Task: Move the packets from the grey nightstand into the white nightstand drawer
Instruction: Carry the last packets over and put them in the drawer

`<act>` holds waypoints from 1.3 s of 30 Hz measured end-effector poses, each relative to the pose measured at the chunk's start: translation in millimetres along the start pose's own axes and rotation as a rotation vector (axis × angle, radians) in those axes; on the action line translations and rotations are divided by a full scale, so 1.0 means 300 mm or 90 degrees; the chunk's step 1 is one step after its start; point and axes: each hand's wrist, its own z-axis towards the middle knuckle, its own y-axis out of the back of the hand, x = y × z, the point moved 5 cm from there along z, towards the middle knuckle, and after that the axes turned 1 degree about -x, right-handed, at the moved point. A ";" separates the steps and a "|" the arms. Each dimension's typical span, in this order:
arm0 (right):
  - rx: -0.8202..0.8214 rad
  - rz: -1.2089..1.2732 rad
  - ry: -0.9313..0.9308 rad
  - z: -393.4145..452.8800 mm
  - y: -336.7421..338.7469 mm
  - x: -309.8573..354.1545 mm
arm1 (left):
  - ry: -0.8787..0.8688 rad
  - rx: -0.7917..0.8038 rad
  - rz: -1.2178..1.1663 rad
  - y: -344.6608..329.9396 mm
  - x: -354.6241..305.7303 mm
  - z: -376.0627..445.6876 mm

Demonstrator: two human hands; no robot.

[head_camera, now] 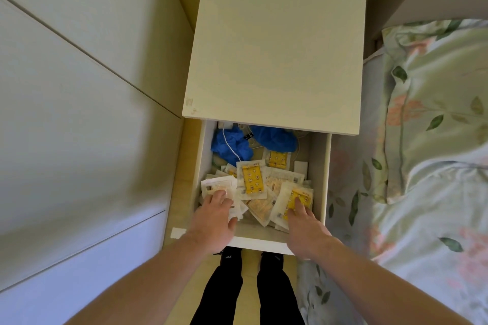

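Both hands settle packets into the open white nightstand drawer [320, 166].

The left hand [214, 216] lies with fingers spread flat on a white packet [215, 186]; the right hand [303, 224] presses straight fingers on a yellow packet [299, 196]. Best to press lightly and level the heap [260, 190] below the rim. Behind it lie 2 blue bundles [232, 144] and a white cable [229, 145]. The grey nightstand is out of view.
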 end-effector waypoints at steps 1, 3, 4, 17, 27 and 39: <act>-0.004 0.013 0.004 -0.008 0.002 -0.001 | 0.002 -0.001 -0.009 -0.010 0.003 -0.007; -0.033 0.062 0.015 -0.034 0.013 -0.003 | -0.002 -0.007 -0.024 -0.015 0.007 -0.026; -0.059 0.094 0.022 -0.052 0.018 -0.005 | -0.003 -0.020 -0.030 -0.012 0.015 -0.039; -0.187 0.557 -0.298 -0.232 -0.158 -0.178 | 0.472 0.162 -0.380 -0.062 0.313 -0.249; -0.114 0.832 -0.427 -0.132 -0.103 -0.203 | 0.586 0.008 -0.744 -0.099 0.325 -0.175; -0.261 0.941 -0.318 -0.053 0.199 -0.219 | 0.497 -0.134 -0.854 0.149 0.232 0.017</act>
